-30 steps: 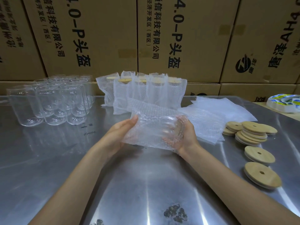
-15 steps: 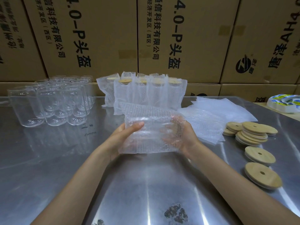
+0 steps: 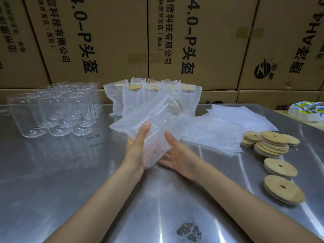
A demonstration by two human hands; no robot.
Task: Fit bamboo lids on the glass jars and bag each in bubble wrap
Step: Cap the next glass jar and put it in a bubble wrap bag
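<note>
A glass jar inside a bubble wrap bag (image 3: 156, 118) is held tilted above the steel table (image 3: 73, 181), its bamboo-lidded end pointing up and away to the right. My left hand (image 3: 138, 148) grips the bag's lower part, thumb on top and fingers underneath. Beside the bag's bottom end lies my right hand (image 3: 177, 157), fingers straight and spread, thumb against the wrap. Several empty jars (image 3: 54, 113) stand at the back left. Loose bamboo lids (image 3: 271, 142) lie at the right.
A row of bagged, lidded jars (image 3: 185, 97) stands at the back centre. Flat bubble wrap bags (image 3: 219, 132) are piled right of my hands. Two single lids (image 3: 283, 189) lie near the right edge. Tape rolls (image 3: 308, 110) sit far right. Cardboard boxes (image 3: 108, 41) wall the back.
The bagged jar turned from lying crosswise to pointing up and away. My right hand left the bag's lid end and now lies open at its bottom. My left hand kept its grip.
</note>
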